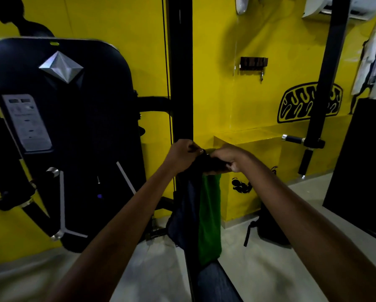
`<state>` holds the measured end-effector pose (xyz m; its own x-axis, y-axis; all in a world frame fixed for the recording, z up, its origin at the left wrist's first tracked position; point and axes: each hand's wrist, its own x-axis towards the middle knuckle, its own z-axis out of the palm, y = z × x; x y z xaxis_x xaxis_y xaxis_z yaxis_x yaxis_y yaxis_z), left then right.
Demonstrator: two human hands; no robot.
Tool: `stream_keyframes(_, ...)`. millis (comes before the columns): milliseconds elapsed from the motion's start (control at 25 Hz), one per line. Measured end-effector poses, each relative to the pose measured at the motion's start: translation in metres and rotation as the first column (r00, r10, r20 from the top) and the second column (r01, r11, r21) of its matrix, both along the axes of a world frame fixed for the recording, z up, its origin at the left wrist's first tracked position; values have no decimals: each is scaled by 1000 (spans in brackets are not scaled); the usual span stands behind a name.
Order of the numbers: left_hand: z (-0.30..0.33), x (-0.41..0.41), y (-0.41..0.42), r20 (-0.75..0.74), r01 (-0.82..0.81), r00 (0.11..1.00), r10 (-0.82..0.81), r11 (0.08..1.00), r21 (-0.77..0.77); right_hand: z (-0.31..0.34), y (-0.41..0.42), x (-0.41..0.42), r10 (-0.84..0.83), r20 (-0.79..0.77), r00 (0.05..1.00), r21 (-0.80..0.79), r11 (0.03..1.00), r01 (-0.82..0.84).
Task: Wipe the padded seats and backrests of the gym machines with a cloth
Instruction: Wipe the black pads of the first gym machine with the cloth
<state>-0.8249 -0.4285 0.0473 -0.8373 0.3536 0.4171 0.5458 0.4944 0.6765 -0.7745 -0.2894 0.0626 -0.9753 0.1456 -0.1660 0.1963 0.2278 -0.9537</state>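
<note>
A dark cloth (206, 162) is pinched at its top edge between both hands, held out in front of a black upright post (181, 83). The fingers of the left hand (181, 154) are curled closed on the cloth's left end, and those of the right hand (230, 159) are closed over its right end, thumb tucked beneath. Below the fingers a navy fold and a green fold (210, 214) hang limp and straight, though whether these are one cloth or several cannot be told. The fabric is judged light, soft and floppy, not slippery; it would best be bunched into a pad in one palm rather than held by a corner, so that pressure can be put on padding. No seat or backrest is being touched yet. Left of the fingers a black weight-stack shroud (58, 127) with a silver diamond badge is seen; beyond them stands a yellow wall (226, 94), and under them a pale floor (270, 269) with a dark backpack (267, 227) to the right.
</note>
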Motion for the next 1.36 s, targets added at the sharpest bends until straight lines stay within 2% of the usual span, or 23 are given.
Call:
stream_keyframes(160,-1,10,0,-92,69,992,-87,982,-175,8,-4,1,60,60,996,-137,989,-52)
stream_keyframes(240,-6,13,0,-130,90,983,-126,963,-254,10,-4,1,69,85,994,-73,995,-63)
stream_keyframes(320,-12,13,-1,-233,83,962,-140,968,-238,13,-7,5,130,136,982,5,991,-132)
stream_keyframes(400,-13,11,-6,-307,90,944,-122,989,-116,13,-7,4,138,145,980,120,981,-156)
stream_keyframes(480,-12,7,-12,-281,84,957,-70,996,36,9,-2,1,60,-2,998,336,940,-56)
stream_keyframes(560,-9,3,-20,-228,36,974,-10,993,113,2,10,0,105,-100,989,614,789,-21)
stream_keyframes(600,-7,1,-23,-198,20,980,7,991,136,-7,15,-1,159,-69,985,721,690,-61)
stream_keyframes(640,-6,-2,-27,-170,19,985,10,986,168,-17,17,0,200,-22,980,766,633,-112)
stream_keyframes(680,-4,-4,-31,-146,28,989,2,979,203,-28,21,-1,226,-9,974,761,634,-141)
stream_keyframes(760,-2,-7,-40,-118,40,993,-12,971,236,-43,28,-5,264,-88,960,659,738,-142)
stream_keyframes(880,-7,-12,-59,-108,5,994,19,976,217,-33,42,0,169,-287,943,444,896,-25)
stream_keyframes(960,-11,-15,-71,-78,-5,997,23,975,224,-18,44,4,113,-418,901,310,950,25)
stream_keyframes(1040,-15,-18,-80,-31,14,999,-10,992,126,-10,36,2,159,-476,865,351,936,21)
stream_keyframes(1120,-15,-17,-79,-2,52,999,-52,994,-92,-9,22,-6,203,-477,855,449,893,39)
stream_keyframes(1200,-12,-10,-62,11,121,992,-122,966,-227,-7,8,-13,207,-502,840,457,888,54)
stream_keyframes(1280,-6,-2,-37,-10,169,985,-175,963,-211,-4,-4,-18,232,-543,807,490,868,80)
stream_keyframes(1360,0,-2,-16,-77,151,983,-164,977,-154,-5,-12,-18,226,-584,780,482,870,109)
